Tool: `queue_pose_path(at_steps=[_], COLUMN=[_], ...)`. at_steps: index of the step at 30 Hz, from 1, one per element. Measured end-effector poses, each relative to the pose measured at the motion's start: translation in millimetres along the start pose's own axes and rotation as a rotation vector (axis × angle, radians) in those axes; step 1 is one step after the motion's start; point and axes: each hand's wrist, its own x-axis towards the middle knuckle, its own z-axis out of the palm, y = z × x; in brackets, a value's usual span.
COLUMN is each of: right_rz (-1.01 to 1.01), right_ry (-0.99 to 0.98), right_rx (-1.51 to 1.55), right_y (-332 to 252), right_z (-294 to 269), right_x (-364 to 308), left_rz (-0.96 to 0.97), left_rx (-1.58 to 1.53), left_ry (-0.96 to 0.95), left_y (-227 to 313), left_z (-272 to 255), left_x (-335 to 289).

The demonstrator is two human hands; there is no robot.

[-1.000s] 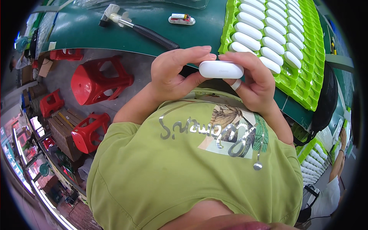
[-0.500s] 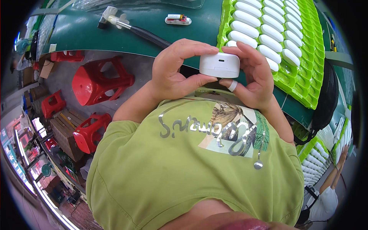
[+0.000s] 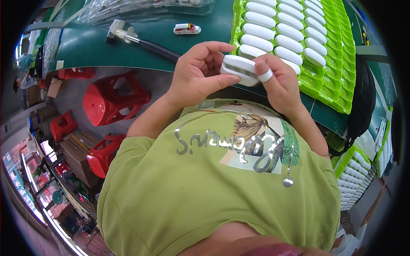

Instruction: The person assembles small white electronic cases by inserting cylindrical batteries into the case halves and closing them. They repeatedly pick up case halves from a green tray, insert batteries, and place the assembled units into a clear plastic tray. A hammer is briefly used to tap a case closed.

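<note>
Between my two hands is a small rounded white plastic case (image 3: 240,67), tilted, with a greyish recessed strip along the side that shows. My left hand (image 3: 197,73) grips its left end, thumb along the lower edge and fingers curled behind. Around the right end, my right hand (image 3: 279,83) is closed, with a white band on one finger. Just beyond the hands, a bright green moulded tray (image 3: 331,87) carries rows of white oval cases (image 3: 287,44). A white oval shell with a battery and red parts (image 3: 187,29) lies on the green table.
A hammer with a black handle (image 3: 159,50) lies left of my hands on the table (image 3: 89,47). Clear plastic packaging (image 3: 141,9) is at the far edge. Red stools (image 3: 113,99) stand on the floor at left. A black bag (image 3: 365,100) hangs right of the tray.
The white case has been turned: its end with the small port faced me before, and a side with a grey recess shows now. My right hand has shifted its grip.
</note>
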Motion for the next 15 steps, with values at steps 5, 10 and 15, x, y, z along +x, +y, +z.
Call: queue_pose_path(at_steps=[5,10,15], right_rz=[0.460,0.390,-0.484], right_ry=[-0.050,0.023,-0.072], right_rx=[0.454,0.640,-0.240], right_y=[-16.4,-11.2,-2.9], right_z=[-4.5,-4.7,-18.8], right_x=[3.7,-1.3,-7.9], left_rz=[-0.010,-0.099,-0.133], left_rx=[-0.103,-0.210,-0.152], left_ry=[0.004,0.055,0.010], left_y=[0.1,1.3,-6.3], left_z=[6.9,12.0,8.5], left_x=[1.5,3.5,2.2])
